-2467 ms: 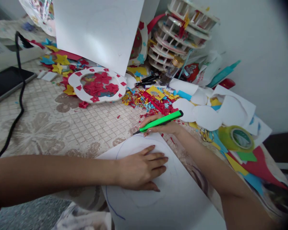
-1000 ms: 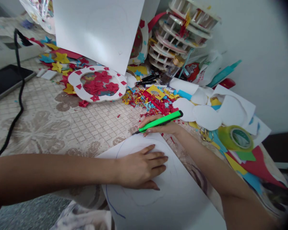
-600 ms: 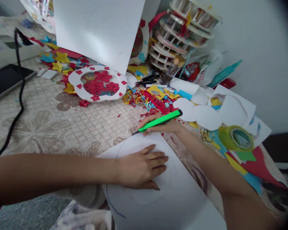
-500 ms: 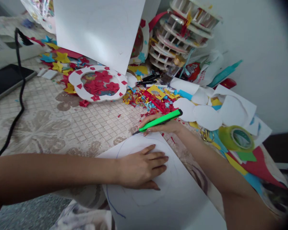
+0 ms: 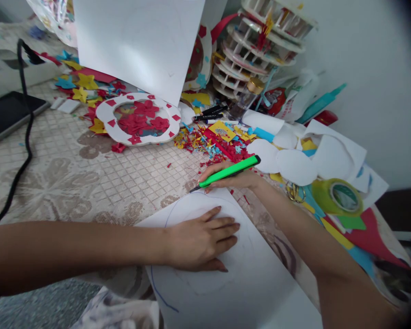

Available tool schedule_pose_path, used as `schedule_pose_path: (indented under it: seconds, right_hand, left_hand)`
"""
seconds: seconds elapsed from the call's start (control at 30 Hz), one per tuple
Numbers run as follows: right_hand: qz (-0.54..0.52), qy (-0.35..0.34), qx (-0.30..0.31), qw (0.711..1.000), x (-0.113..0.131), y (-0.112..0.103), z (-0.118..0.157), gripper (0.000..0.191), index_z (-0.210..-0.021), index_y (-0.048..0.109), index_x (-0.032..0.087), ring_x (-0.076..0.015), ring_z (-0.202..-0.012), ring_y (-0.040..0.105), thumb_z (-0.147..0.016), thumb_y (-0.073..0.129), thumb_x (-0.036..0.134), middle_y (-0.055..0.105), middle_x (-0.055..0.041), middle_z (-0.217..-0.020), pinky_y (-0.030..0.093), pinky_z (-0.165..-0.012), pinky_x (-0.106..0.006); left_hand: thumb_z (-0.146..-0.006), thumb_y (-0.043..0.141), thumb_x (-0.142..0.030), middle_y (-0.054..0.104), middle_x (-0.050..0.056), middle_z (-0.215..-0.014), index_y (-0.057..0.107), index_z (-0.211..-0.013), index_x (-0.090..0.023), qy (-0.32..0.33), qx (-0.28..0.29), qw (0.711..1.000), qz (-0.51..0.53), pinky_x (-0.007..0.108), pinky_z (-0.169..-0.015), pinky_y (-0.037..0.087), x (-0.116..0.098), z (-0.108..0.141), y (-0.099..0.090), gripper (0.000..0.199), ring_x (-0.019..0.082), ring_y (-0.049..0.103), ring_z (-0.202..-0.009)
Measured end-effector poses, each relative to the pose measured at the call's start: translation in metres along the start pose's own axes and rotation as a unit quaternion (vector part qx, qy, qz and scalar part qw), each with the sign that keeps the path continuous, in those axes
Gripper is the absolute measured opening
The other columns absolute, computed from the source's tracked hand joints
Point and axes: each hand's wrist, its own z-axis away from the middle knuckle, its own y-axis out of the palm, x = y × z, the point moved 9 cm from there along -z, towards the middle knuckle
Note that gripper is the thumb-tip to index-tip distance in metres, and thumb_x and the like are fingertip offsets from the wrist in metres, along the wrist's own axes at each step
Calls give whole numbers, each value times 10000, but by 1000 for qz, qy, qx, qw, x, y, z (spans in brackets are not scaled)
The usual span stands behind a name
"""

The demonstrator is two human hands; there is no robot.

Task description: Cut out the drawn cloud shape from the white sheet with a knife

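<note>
A white sheet of paper (image 5: 253,283) with curved blue and faint pencil outlines lies at the table's near edge. My left hand (image 5: 203,240) rests flat on it, fingers spread, covering part of the drawn shape. At the sheet's far corner my right hand (image 5: 222,177) grips a green utility knife (image 5: 229,171). The knife slants, its dark blade tip pointing left and down at the blue line near the paper's edge. Whether the tip cuts into the paper I cannot tell. The right fingers are partly hidden behind the knife.
Beyond the hands lie a scalloped white frame (image 5: 104,116) with red pieces, paper scraps (image 5: 212,144) and an upright white board (image 5: 133,45). On the right are white cutouts (image 5: 296,167) and a tape roll (image 5: 337,196). A phone (image 5: 12,116) and black cable (image 5: 28,137) occupy the left.
Almost nothing differs. The view has shifted very slightly; both hands, the knife and the paper keep nearly the same places.
</note>
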Motion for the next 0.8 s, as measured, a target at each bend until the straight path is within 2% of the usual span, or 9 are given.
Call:
schedule_pose_path:
  seconds: [0.27,0.4,0.5,0.57,0.67,0.8]
  right_hand:
    - [-8,2,-11,1000,-2,-6,0,325,-1208,680,314,-292,-1270,572,-898,690,412,704,-59,-1175,600,-930,-416]
    - [-20,-1,13,1000,-14,-1,-24,296,-1109,711,272,-248,-1164,643,-852,735,417,713,-54,-1156,604,-886,-341]
    - [-28,-3,41,999,-23,10,-50,315,-1107,692,222,-169,-1097,669,-903,637,456,709,-25,-1118,579,-886,-288]
    - [-32,-6,56,998,-26,16,-62,280,-1093,681,183,-148,-1023,688,-956,587,408,705,-32,-1092,586,-859,-296]
    - [-36,-11,70,997,-28,19,-70,232,-1044,673,134,-142,-931,702,-976,584,336,709,-46,-1046,603,-829,-318]
    - [-38,-12,73,997,-32,15,-71,241,-953,689,174,-102,-964,690,-929,602,397,725,-2,-986,570,-882,-255]
  left_hand:
    - [-1003,460,-477,468,177,-1495,538,-1356,-73,-1,-2,1000,-5,508,-1225,151,0,1,0,543,288,391,-1424]
    - [-995,478,-479,474,178,-1491,543,-1351,-69,-1,-6,1000,-4,515,-1221,161,0,1,1,547,296,393,-1421]
    - [-1006,453,-474,461,179,-1500,532,-1359,-60,-1,1,1000,-2,539,-1211,179,0,1,2,550,305,386,-1424]
    - [-1006,453,-475,462,180,-1499,532,-1361,-61,-2,2,1000,-2,538,-1211,183,0,1,1,551,303,388,-1422]
    - [-997,475,-475,472,183,-1490,538,-1358,-64,-3,-5,1000,-1,531,-1214,183,0,1,0,551,299,396,-1420]
    - [-1001,465,-475,461,186,-1498,531,-1362,-62,-3,1,1000,0,534,-1214,177,0,1,1,552,300,390,-1423]
